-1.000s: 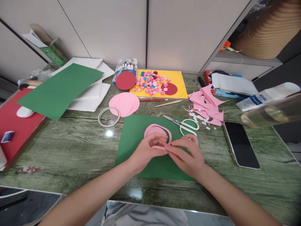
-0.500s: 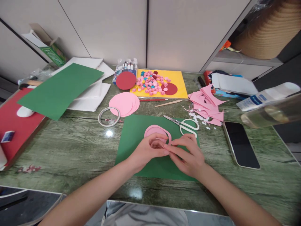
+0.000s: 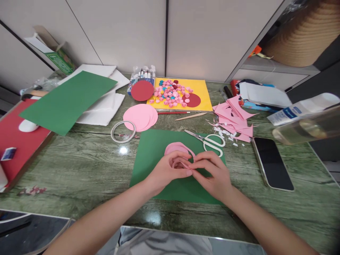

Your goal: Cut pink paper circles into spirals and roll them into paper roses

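Observation:
A curling pink paper strip (image 3: 177, 147) is between my hands, above a sheet of green paper (image 3: 151, 156). My left hand (image 3: 170, 168) is closed around the coiled part, thumb and fingers curved about it. With its fingertips my right hand (image 3: 211, 173) pinches the strip at the coil's right side. Part of the strip arcs up behind my fingers, and the inside of the coil is partly hidden by them. White-handled scissors (image 3: 214, 143) lie on the green sheet just beyond my right hand.
Behind the green sheet lie pink paper circles (image 3: 138, 117), a tape roll (image 3: 123, 131), a wooden stick (image 3: 190, 116) and yellow paper (image 3: 202, 90) bearing small rolled paper pieces. Pink scraps (image 3: 236, 118) and a phone (image 3: 272, 163) are to the right. Another green sheet (image 3: 71, 99) lies at left.
The pink strip has shifted slightly right and its loop has narrowed. My right fingers have moved a little along it; my left hand has stayed nearly in place.

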